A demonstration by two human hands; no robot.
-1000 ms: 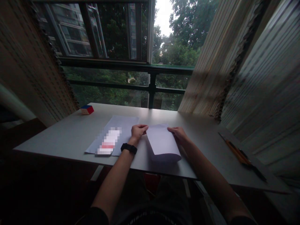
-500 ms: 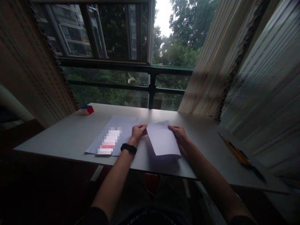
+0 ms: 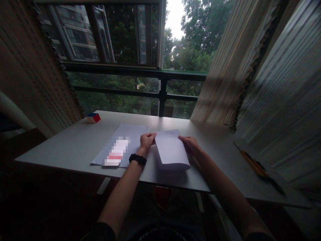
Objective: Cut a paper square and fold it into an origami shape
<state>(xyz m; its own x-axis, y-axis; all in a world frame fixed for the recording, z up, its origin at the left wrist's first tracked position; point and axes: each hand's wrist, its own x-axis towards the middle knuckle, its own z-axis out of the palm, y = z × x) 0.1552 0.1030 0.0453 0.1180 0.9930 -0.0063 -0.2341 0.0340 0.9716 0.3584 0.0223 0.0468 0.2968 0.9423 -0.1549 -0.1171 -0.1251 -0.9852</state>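
Observation:
A white sheet of paper point(image 3: 172, 149) is bent over on itself, its rounded fold toward me. My left hand point(image 3: 147, 141) pinches its far left edge between thumb and fingers; a black band point(image 3: 137, 159) circles that wrist. On the far right edge, my right hand point(image 3: 190, 143) grips the same sheet, closed on it. To the left of my left hand lie flat white papers point(image 3: 135, 130), with a phone-like slab point(image 3: 115, 152) on top, its face blurred out by blocks.
The white table point(image 3: 62, 147) stands against a window with a dark green railing point(image 3: 163, 85). A coloured puzzle cube point(image 3: 93, 117) sits at the far left corner. A yellow-and-black utility knife or similar tool point(image 3: 254, 164) lies along the right side. Curtains point(image 3: 218, 87) hang at both sides.
The bent sheet has shifted slightly left and turned a little straighter, its fold nearer level. My right hand has moved slightly left with it; both hands keep their hold.

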